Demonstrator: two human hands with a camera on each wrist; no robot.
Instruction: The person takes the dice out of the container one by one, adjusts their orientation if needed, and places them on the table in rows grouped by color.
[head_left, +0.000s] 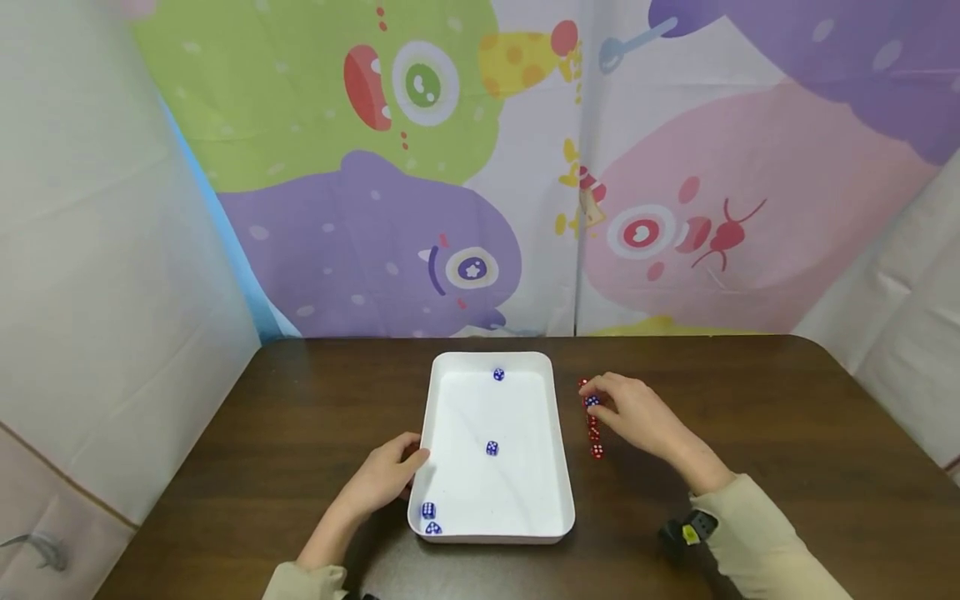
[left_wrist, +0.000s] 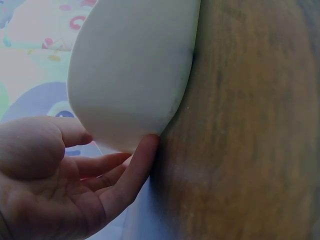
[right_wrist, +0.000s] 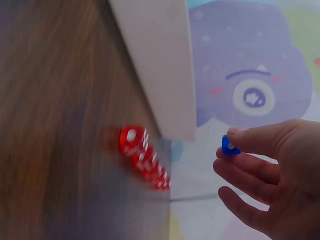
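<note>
Two blue dice (head_left: pixel 428 510) in near left corner of white tray (head_left: pixel 525 492), left hand (head_left: pixel 382 475) pinching the tray's left wall, thumb at rim, probably to steady it, with one die (head_left: pixel 492 448) mid-tray. Right of tray, one row of red dice (head_left: pixel 597 451), likely lined up for order, exact count unclear, partly covered. Right hand (head_left: pixel 641 417), at the row's far part, pinches one blue die (right_wrist: pixel 230 146) between thumb and finger, suiting its small size; farthest, a fourth in-tray die (head_left: pixel 498 374) by the far wall.

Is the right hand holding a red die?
No, the right hand pinches a blue die; red dice lie on the table.
</note>
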